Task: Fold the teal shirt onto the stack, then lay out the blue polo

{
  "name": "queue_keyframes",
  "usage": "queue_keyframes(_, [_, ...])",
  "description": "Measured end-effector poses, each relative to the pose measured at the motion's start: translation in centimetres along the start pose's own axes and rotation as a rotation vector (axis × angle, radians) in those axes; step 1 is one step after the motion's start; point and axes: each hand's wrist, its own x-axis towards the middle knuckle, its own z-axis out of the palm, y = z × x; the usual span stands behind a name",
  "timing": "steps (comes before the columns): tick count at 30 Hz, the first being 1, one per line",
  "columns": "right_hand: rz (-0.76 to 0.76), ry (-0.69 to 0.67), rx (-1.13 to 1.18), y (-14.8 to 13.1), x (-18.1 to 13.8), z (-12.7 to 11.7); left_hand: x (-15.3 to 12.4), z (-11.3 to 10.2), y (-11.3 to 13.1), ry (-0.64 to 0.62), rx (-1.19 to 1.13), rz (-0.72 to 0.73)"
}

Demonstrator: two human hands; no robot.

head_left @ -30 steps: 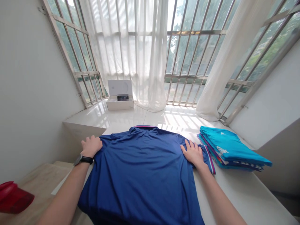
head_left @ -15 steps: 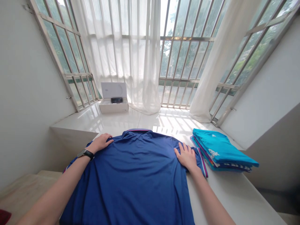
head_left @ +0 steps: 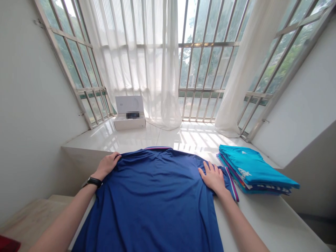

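Observation:
A navy polo shirt [head_left: 157,196] lies spread over the white ledge, its striped collar toward the window and slight wrinkles across its back. At its left shoulder, my left hand [head_left: 108,166], with a black-strapped watch on the wrist, pinches the fabric between thumb and fingers. The sleeve on that side is hidden from sight. My right hand [head_left: 213,177] rests flat on the right shoulder with fingers spread. Beside it, the right sleeve's striped cuff [head_left: 233,183] sticks out toward a stack of folded shirts.
To the right stands the stack of folded shirts [head_left: 257,168], bright blue on top. A white box [head_left: 130,123] with its lid raised sits at the back left of the ledge [head_left: 105,140]. White curtains [head_left: 168,70] hang before the barred window.
My left hand has gone from lying on the left shoulder to gripping it, and the left sleeve has shifted out of view. My right hand stays on the right shoulder. The view has moved slightly.

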Motion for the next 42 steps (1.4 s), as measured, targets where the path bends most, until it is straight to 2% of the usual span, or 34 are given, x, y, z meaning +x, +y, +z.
queue_keyframes(3, [0.005,-0.004,0.007,-0.1,0.0,-0.1,2.0,-0.9,-0.7,0.023,-0.163,-0.118])
queue_keyframes(7, [0.013,-0.014,-0.002,-0.1,-0.1,-0.2,2.8,-0.9,-1.4,0.013,-0.162,-0.191])
queue_keyframes(9, [0.011,-0.014,-0.006,-0.1,-0.1,-0.2,2.0,-0.4,-1.9,0.017,-0.149,-0.215])
queue_keyframes(13, [0.004,-0.009,-0.008,0.0,-0.1,-0.2,-0.7,0.5,-4.0,-0.030,-0.136,-0.052])
queue_keyframes(15, [0.000,-0.008,-0.011,0.0,0.0,-0.1,-1.8,0.4,-5.4,-0.046,-0.094,-0.023])
queue_keyframes(20, [0.004,-0.020,-0.016,0.1,0.1,0.0,-2.4,-2.1,-8.5,-0.165,-0.019,-0.136])
queue_keyframes(23, [0.004,-0.016,-0.007,-0.1,-0.1,-0.1,-2.3,-3.6,-8.6,-0.113,0.095,-0.312])
queue_keyframes(24, [0.007,-0.014,-0.003,-0.2,-0.1,-0.2,-2.3,-3.9,-8.0,-0.069,0.151,-0.330])
queue_keyframes(26, [0.018,-0.017,0.003,-0.3,-0.2,-0.3,-2.3,-3.9,-5.8,0.053,0.269,-0.266])
queue_keyframes(28, [0.028,-0.026,0.004,-0.5,-0.2,-0.3,-2.3,-3.3,-2.2,0.195,0.313,-0.088])
queue_keyframes(29, [0.031,-0.031,0.003,-0.5,-0.3,-0.4,-2.3,-2.7,0.1,0.203,0.269,-0.008])
queue_keyframes(32, [0.029,-0.037,0.002,-0.5,-0.3,-0.5,-1.7,-0.1,7.5,0.005,0.069,0.346])
queue_keyframes(34, [0.024,-0.041,-0.001,-0.5,-0.4,-0.5,-1.0,1.9,11.7,-0.078,0.028,0.459])
queue_keyframes(37, [0.024,-0.058,-0.002,-0.4,-0.5,-0.6,0.3,4.6,15.7,-0.072,0.038,0.382])
queue_keyframes(42, [0.031,-0.064,-0.002,-0.2,-0.8,-0.3,1.2,7.6,18.0,0.055,0.061,0.230])
